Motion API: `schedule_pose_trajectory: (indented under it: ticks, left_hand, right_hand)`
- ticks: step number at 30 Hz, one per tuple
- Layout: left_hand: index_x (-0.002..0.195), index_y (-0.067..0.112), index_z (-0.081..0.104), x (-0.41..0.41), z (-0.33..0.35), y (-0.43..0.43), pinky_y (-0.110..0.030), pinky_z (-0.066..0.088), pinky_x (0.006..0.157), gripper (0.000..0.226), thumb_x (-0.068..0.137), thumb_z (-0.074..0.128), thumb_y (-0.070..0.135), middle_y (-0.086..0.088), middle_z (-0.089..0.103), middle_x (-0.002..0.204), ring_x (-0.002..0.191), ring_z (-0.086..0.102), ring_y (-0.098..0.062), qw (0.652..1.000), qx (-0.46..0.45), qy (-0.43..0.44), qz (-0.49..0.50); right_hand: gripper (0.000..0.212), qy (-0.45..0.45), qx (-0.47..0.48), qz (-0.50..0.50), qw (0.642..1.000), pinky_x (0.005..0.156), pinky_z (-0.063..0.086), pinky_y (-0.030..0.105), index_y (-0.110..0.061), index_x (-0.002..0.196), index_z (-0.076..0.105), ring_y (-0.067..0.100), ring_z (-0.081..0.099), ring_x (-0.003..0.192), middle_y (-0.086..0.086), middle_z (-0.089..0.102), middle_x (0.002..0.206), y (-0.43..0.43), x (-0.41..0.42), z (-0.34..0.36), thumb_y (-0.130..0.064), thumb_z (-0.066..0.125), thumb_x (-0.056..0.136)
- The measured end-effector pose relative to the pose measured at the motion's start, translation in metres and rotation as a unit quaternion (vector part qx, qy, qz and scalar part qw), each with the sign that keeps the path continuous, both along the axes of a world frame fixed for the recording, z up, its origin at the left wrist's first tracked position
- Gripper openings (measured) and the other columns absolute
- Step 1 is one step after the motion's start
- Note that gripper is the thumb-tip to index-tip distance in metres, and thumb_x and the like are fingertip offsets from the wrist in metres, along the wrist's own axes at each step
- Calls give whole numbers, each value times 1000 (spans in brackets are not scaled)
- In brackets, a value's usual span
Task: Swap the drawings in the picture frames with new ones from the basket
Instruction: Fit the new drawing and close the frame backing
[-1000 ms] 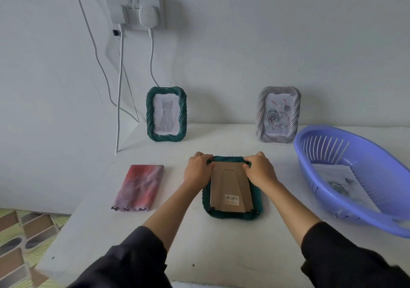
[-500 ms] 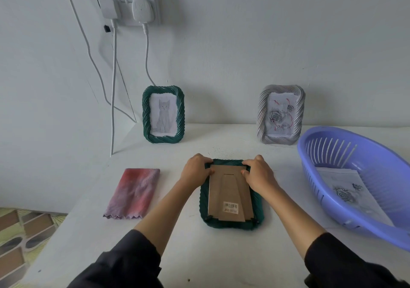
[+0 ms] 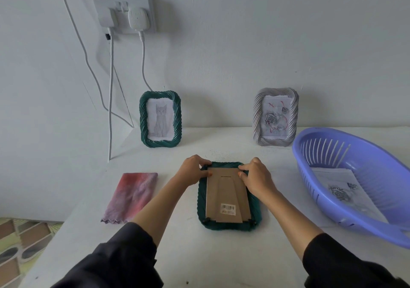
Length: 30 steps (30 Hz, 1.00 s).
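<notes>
A green picture frame (image 3: 229, 224) lies face down on the white table (image 3: 221, 254), its brown cardboard back (image 3: 226, 196) up with a barcode sticker. My left hand (image 3: 193, 172) grips the frame's far left corner, thumb on the cardboard. My right hand (image 3: 255, 177) holds the far right corner the same way. A second green frame (image 3: 160, 122) with a cat drawing and a grey frame (image 3: 275, 117) with a rose drawing stand against the wall. The purple basket (image 3: 377, 216) at the right holds drawings (image 3: 346, 192) on paper.
A folded pink and purple cloth (image 3: 132, 196) lies left of the face-down frame. White cables (image 3: 111, 101) hang from a wall socket (image 3: 125, 13) down to the table's back left. The table's left edge drops to a patterned floor (image 3: 15, 243).
Both hands stay on the frame's far corners, and their thumbs have shifted onto the top edge of the cardboard back. My head has tilted up a little.
</notes>
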<state>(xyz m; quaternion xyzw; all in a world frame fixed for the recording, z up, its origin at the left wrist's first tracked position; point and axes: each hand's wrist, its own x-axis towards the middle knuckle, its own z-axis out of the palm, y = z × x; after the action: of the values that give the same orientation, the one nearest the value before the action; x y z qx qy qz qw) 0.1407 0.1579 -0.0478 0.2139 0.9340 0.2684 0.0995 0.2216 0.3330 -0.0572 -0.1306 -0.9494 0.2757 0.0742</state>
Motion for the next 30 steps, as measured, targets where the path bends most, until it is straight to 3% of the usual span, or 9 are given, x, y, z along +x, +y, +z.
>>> schedule_pose_trajectory:
  ticks: [20, 22, 27, 30]
  left_hand:
    - [114, 13, 68, 5, -3, -3, -19, 36, 79, 30, 85, 66, 21, -9, 63, 113, 99, 57, -22, 999, 44, 30, 5]
    - [113, 12, 68, 6, -4, -3, -20, 36, 78, 31, 84, 67, 22, -10, 64, 112, 94, 55, -20, 998, 51, 33, 5]
    - [114, 13, 68, 9, -8, -5, -21, 38, 81, 31, 85, 65, 23, -9, 64, 110, 92, 51, -13, 997, 63, 41, 10]
    - [114, 13, 68, 12, -9, -5, -20, 38, 82, 30, 86, 64, 22, -8, 64, 112, 100, 56, -19, 996, 73, 39, 17]
  right_hand:
    - [32, 12, -9, -3, 1000, 77, 41, 25, -4, 122, 58, 27, 57, 99, 13, 48, 116, 0, -2, -6, -16, 48, 94]
    - [31, 18, -16, -9, 1000, 75, 41, 25, -3, 120, 58, 25, 57, 97, 10, 48, 110, 0, -2, -7, -16, 49, 94]
    - [25, 27, -28, -31, 999, 68, 40, 25, -2, 112, 58, 12, 48, 74, -13, 37, 73, 1, -5, -12, -15, 49, 93]
    - [22, 30, -29, -45, 998, 69, 43, 29, -1, 108, 57, 11, 48, 69, -13, 39, 71, 0, -5, -14, -14, 48, 93]
